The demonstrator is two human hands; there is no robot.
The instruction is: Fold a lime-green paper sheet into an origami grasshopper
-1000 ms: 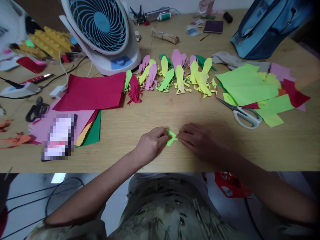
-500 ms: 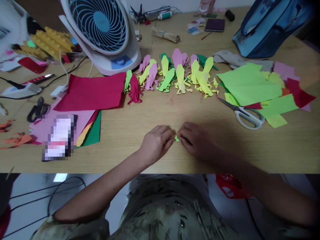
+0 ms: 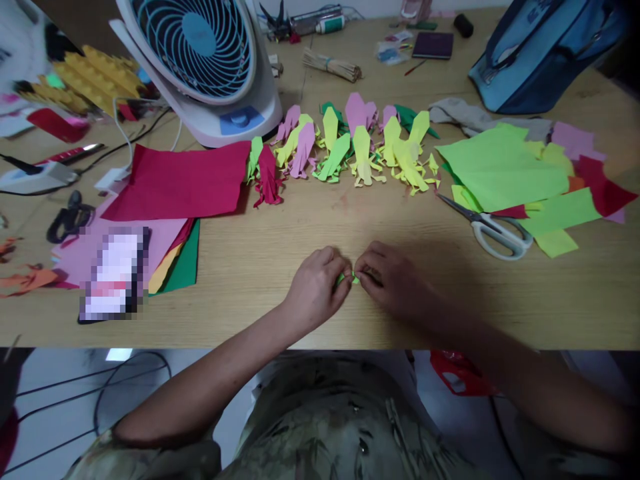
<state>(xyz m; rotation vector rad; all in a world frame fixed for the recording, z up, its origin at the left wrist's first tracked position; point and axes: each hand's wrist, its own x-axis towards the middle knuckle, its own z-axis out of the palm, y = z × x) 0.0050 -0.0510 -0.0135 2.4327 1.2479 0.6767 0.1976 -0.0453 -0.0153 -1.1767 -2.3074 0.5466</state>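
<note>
Spreading across the whole view, the wooden table (image 3: 280, 253) carries everything else: a blue-grilled desk fan (image 3: 200, 53) at eleven o'clock from the hands and a blue bag (image 3: 540, 53) at one o'clock. A red paper sheet (image 3: 185, 180) lies flat at ten o'clock, over a stack of pink, yellow and green sheets, and loose lime-green sheets (image 3: 500, 170) with offcuts sit at two o'clock. Straight ahead at twelve o'clock stands a row of folded paper figures (image 3: 345, 143) in pink, yellow, green and red, side by side and touching. White-handled scissors (image 3: 493, 227) rest at two o'clock, just below the lime sheets, blades open a little. Near the table's front edge the left hand (image 3: 317, 287) and right hand (image 3: 395, 280) meet fingertip to fingertip, both pinched closed on a green paper piece (image 3: 350, 277) that lies low over the wood between them. Judging by the row, many figures are finished, while this one seems partway: it is already creased down small, yet shows none of the thin legs the finished ones have. Only a bright lime sliver of it peeks out between the thumbs; the rest is hidden by the fingers, so its exact shape cannot be told.
</note>
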